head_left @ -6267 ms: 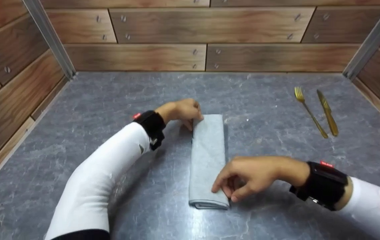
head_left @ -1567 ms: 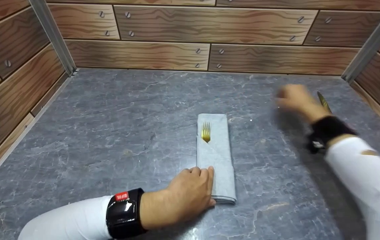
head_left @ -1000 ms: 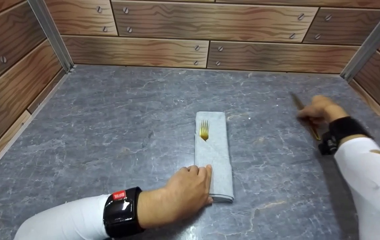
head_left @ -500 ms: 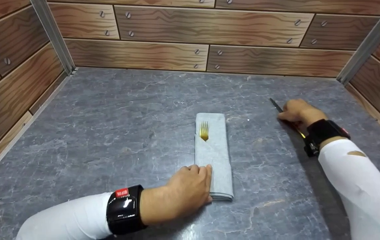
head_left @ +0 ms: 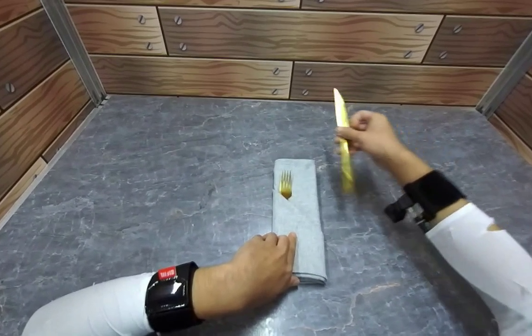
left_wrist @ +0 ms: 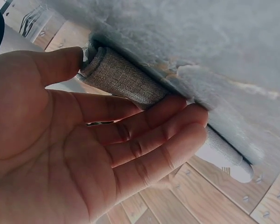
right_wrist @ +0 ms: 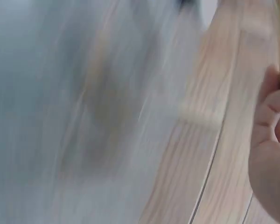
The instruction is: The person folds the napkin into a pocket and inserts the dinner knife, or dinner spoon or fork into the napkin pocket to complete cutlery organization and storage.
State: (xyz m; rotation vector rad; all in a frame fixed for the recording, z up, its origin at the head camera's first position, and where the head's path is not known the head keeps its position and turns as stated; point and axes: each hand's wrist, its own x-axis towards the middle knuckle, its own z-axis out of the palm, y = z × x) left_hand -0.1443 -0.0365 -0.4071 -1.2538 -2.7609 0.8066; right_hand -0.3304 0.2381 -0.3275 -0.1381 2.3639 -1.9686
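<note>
A folded grey cloth napkin (head_left: 310, 242) lies lengthwise on the table, with the tines of a gold fork (head_left: 286, 185) showing from its diagonal fold; the fork's handle is hidden inside. My left hand (head_left: 252, 270) holds the napkin's lower left part, the thumb at its near end and the fingers along its side, as the left wrist view shows with the cloth (left_wrist: 123, 77) close to the thumb. To the right and beyond, my right hand (head_left: 373, 135) pinches a gold knife (head_left: 340, 112) near its middle, raised over the table with the blade pointing up and away.
A grey marbled tabletop (head_left: 177, 154) extends around the napkin. Wood-patterned walls (head_left: 228, 74) stand at the back and both sides, with metal posts in the corners. The right wrist view is mostly blurred.
The fork has gone from the table into the napkin's fold. My right hand has picked up the knife from the right and carried it left, tilting it upward. Lately my left hand stays put.
</note>
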